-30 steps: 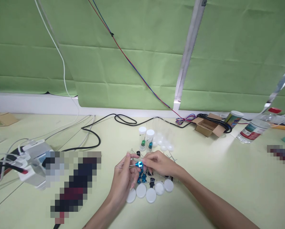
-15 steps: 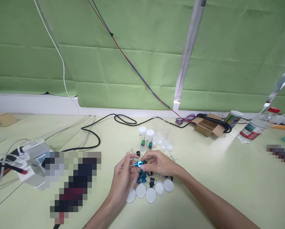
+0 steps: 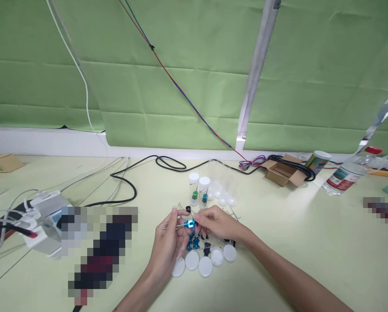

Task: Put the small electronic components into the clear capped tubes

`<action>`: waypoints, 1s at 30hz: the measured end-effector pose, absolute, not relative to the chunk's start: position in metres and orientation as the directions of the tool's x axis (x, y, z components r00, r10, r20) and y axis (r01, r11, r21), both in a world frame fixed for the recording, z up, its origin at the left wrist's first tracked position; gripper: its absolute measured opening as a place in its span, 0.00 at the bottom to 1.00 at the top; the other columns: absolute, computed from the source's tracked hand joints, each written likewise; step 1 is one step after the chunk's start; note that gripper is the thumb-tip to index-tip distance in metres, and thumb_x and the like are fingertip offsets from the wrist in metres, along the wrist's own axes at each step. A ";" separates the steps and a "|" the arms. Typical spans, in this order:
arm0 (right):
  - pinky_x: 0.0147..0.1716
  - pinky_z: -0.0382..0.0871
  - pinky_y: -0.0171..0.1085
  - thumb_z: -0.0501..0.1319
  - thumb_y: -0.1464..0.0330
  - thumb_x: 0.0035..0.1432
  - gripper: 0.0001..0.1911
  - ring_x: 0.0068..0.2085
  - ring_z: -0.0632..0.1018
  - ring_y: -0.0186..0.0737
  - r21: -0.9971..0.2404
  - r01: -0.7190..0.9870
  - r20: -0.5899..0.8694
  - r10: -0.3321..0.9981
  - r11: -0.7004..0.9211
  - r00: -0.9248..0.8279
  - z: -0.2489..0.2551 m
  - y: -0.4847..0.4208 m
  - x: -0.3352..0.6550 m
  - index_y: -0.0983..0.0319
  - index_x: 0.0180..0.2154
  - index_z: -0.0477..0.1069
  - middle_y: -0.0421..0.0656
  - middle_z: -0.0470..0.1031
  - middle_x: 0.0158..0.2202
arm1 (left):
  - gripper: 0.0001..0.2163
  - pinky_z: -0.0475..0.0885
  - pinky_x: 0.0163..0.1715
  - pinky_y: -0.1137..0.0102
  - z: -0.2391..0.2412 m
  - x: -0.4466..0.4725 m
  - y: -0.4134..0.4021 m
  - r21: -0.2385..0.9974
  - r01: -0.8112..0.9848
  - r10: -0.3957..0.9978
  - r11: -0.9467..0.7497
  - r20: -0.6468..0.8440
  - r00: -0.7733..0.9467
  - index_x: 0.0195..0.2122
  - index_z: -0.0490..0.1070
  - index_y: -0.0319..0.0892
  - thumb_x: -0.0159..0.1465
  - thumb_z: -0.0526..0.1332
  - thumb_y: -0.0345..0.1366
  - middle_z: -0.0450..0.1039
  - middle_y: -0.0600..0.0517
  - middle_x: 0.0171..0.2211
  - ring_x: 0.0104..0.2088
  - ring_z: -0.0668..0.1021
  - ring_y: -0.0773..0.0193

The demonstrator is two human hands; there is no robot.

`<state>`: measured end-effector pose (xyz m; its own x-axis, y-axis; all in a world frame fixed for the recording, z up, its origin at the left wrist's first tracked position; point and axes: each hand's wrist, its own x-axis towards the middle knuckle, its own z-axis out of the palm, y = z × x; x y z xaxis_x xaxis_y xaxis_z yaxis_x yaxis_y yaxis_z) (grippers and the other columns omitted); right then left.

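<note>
My left hand (image 3: 168, 242) pinches a thin wire pin (image 3: 167, 225) that points left, with a small shiny blue bead-like part (image 3: 189, 224) on it. My right hand (image 3: 217, 222) closes its fingertips on the right end of that blue part. Both hands hover just above the table. Under them lie several small blue and black parts (image 3: 195, 242). Several white round caps (image 3: 205, 265) sit in a row just in front of the hands. Behind the hands stand two small clear vials (image 3: 199, 190) with white caps, one holding a green piece, one a teal piece.
More clear tubes and white caps (image 3: 224, 195) sit behind. A black cable (image 3: 132, 186) loops across the pale green table (image 3: 278, 277). A white power strip (image 3: 40, 216) is at left, and a cardboard box (image 3: 283, 171), a can (image 3: 317, 161) and a water bottle (image 3: 346, 175) at back right.
My right fingers shifted slightly on the blue part, lifting a little and then settling back onto its end. The left hand and pin stayed put.
</note>
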<state>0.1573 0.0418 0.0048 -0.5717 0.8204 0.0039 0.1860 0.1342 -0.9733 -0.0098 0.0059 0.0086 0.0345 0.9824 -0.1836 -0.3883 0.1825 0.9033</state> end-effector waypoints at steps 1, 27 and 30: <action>0.27 0.64 0.33 0.56 0.47 0.60 0.25 0.24 0.70 0.33 -0.975 0.187 -0.004 0.830 0.121 -0.558 0.005 0.042 0.158 0.63 0.29 0.72 0.38 0.70 0.22 | 0.20 0.52 0.08 0.81 0.009 -0.010 0.006 0.903 -0.389 0.982 0.183 -0.186 0.030 0.38 0.70 0.39 0.59 0.62 0.54 0.69 0.57 0.17 0.08 0.60 0.77; 0.29 0.65 0.33 0.53 0.49 0.63 0.28 0.24 0.71 0.32 -0.976 0.155 0.038 0.823 0.151 -0.566 0.002 0.043 0.157 0.64 0.26 0.72 0.41 0.72 0.26 | 0.19 0.53 0.08 0.81 0.010 -0.009 0.005 0.904 -0.387 0.982 0.184 -0.186 0.032 0.37 0.69 0.40 0.60 0.61 0.53 0.69 0.57 0.17 0.08 0.61 0.77; 0.28 0.64 0.32 0.61 0.51 0.59 0.20 0.26 0.72 0.33 -0.984 0.149 0.001 0.837 0.099 -0.548 0.003 0.042 0.159 0.62 0.33 0.73 0.38 0.71 0.25 | 0.20 0.53 0.08 0.81 0.009 -0.009 0.005 0.904 -0.389 0.983 0.177 -0.181 0.026 0.38 0.69 0.40 0.61 0.60 0.54 0.69 0.57 0.17 0.08 0.60 0.77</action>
